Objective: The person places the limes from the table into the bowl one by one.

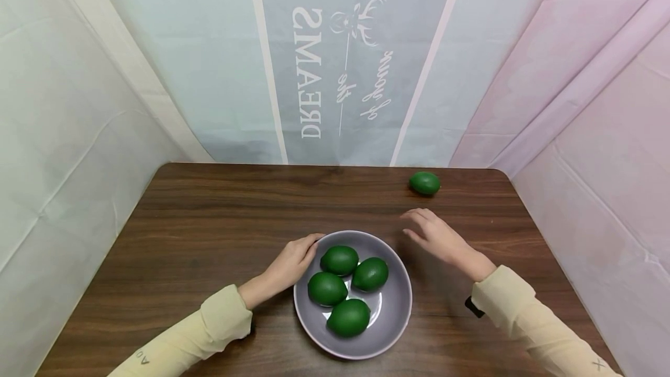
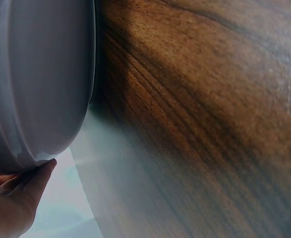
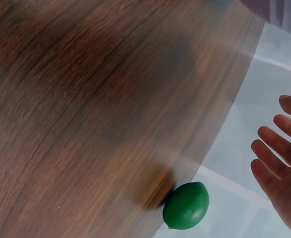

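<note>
A round grey-purple bowl (image 1: 389, 313) stands on the table and holds several green limes (image 1: 349, 317). My left hand (image 1: 290, 260) grips the bowl's rim on its far left side. The left wrist view shows the outer wall of the bowl (image 2: 51, 74) and part of the left hand (image 2: 16, 203) against it. Right of the bowl, my right hand (image 1: 438, 238) hovers above the table with relaxed, spread fingers and nothing in them. One more lime (image 1: 424, 183) lies near the table's back edge, beyond that hand. It also appears in the right wrist view, a lime (image 3: 186, 206) apart from the fingers.
The dark wood-grain table (image 1: 220, 214) has a back edge close to a printed fabric backdrop (image 1: 340, 138). Pale fabric walls rise at the left (image 1: 78, 132) and right (image 1: 602, 191).
</note>
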### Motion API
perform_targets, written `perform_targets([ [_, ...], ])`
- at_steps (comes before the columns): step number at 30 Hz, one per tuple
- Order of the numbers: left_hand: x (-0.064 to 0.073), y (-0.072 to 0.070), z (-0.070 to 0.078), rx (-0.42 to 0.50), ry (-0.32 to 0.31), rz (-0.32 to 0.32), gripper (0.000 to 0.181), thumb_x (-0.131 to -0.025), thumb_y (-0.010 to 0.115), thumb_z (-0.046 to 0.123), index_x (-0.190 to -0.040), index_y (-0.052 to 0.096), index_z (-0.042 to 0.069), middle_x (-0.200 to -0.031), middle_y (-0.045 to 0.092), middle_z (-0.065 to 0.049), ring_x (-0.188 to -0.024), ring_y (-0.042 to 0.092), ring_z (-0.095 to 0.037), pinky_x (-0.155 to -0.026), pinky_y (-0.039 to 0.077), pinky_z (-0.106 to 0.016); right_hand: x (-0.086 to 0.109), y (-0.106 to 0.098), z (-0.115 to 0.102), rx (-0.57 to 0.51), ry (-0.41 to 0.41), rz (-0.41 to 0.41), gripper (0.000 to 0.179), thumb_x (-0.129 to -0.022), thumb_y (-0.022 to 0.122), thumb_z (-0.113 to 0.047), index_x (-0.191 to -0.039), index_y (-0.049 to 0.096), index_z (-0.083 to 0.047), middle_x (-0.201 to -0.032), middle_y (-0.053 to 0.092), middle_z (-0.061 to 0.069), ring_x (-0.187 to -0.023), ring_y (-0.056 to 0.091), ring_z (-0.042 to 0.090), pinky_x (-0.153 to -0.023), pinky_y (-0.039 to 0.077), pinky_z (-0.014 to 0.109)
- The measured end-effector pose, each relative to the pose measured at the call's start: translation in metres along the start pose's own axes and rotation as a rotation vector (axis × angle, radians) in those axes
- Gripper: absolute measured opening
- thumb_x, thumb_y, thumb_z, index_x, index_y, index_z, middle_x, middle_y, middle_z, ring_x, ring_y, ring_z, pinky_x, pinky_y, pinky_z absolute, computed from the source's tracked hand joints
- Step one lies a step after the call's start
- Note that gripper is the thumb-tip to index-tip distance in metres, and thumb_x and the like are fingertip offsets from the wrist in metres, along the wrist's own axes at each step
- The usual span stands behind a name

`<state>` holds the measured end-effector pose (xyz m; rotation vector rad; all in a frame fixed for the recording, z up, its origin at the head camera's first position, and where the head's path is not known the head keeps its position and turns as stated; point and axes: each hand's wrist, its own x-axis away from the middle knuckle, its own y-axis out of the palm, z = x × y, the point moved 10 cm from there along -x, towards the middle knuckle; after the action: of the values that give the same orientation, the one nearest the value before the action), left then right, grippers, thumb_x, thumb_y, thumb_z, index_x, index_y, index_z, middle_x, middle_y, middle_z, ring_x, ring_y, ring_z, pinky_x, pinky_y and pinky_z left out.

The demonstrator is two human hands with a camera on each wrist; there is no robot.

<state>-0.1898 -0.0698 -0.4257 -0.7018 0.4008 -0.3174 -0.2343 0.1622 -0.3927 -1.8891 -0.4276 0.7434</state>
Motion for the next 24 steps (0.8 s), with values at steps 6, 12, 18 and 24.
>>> perform_targets([
  [6, 0.0, 0.0, 0.0, 0.006, -0.004, -0.003, 0.025, -0.095, 0.045, 0.006, -0.116, 0.058, 0.004, -0.111, 0.063, -0.01, -0.105, 0.058, -0.02, -0.085, 0.048, -0.036, -0.001, 0.001, 0.016, -0.014, 0.068, -0.013, 0.027, -0.085, 0.064, -0.011, -0.109, 0.059, 0.0, -0.108, 0.058, 0.013, -0.105, 0.052, 0.029, -0.088, 0.042, 0.045],
  [12, -0.001, 0.0, 0.0, 0.009, -0.01, -0.005, 0.025, -0.095, 0.045, 0.007, -0.116, 0.058, 0.004, -0.111, 0.063, -0.01, -0.104, 0.058, -0.02, -0.085, 0.048, -0.036, -0.001, -0.002, 0.027, -0.023, 0.105, -0.005, 0.028, -0.085, 0.062, -0.012, -0.11, 0.058, 0.001, -0.109, 0.057, 0.015, -0.105, 0.052, 0.031, -0.089, 0.041, 0.046],
  [18, -0.001, 0.0, -0.001, 0.008, -0.014, -0.004, 0.025, -0.095, 0.045, 0.007, -0.116, 0.058, 0.005, -0.111, 0.063, -0.01, -0.105, 0.058, -0.019, -0.085, 0.048, -0.035, -0.002, -0.003, 0.037, -0.032, 0.142, -0.006, 0.029, -0.086, 0.062, -0.012, -0.111, 0.057, 0.002, -0.11, 0.056, 0.016, -0.106, 0.051, 0.032, -0.088, 0.041, 0.047],
  [24, -0.001, 0.0, -0.001, 0.006, -0.01, -0.005, 0.025, -0.095, 0.045, 0.007, -0.116, 0.058, 0.005, -0.111, 0.063, -0.01, -0.104, 0.059, -0.019, -0.084, 0.049, -0.035, -0.002, -0.006, 0.046, -0.031, 0.165, 0.012, 0.029, -0.086, 0.062, -0.01, -0.111, 0.057, 0.002, -0.108, 0.057, 0.017, -0.102, 0.053, 0.033, -0.084, 0.044, 0.047],
])
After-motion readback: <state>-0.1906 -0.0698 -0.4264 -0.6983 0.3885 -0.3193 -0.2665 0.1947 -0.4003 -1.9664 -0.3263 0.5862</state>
